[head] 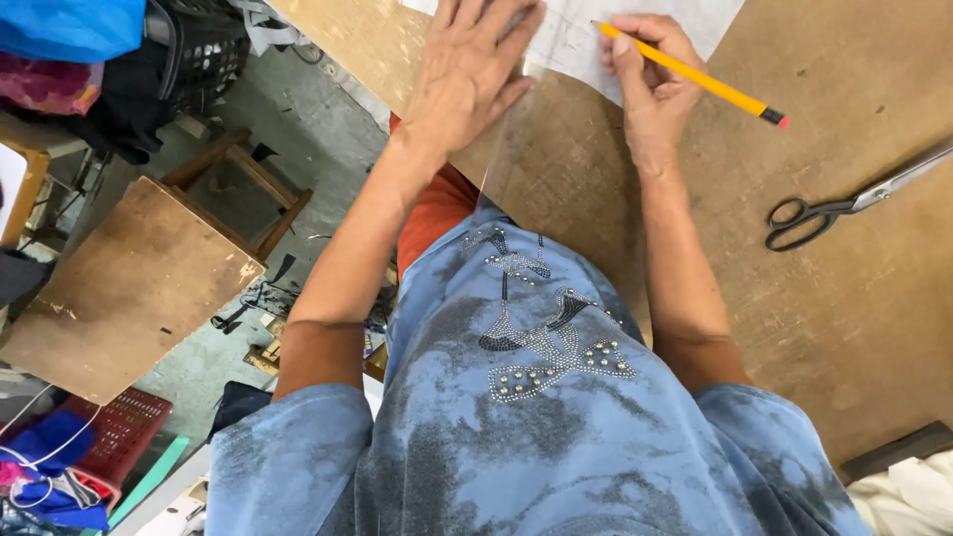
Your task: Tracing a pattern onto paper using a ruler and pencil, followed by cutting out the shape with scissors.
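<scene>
My left hand (469,69) lies flat, fingers spread, pressing a clear plastic ruler (516,149) down on a sheet of white paper (645,30) at the top of the brown worktable (844,298). My right hand (650,74) grips a yellow pencil (695,74) with its tip on the paper beside the ruler's edge; the pink eraser end points right. The ruler runs from the paper back toward my body.
Black-handled scissors (824,213) lie on the table at the right. A wooden stool (129,283) stands left of me, with a black basket (199,50), a red basket (124,427) and cloth scraps on the floor. White fabric (913,491) sits at the lower right.
</scene>
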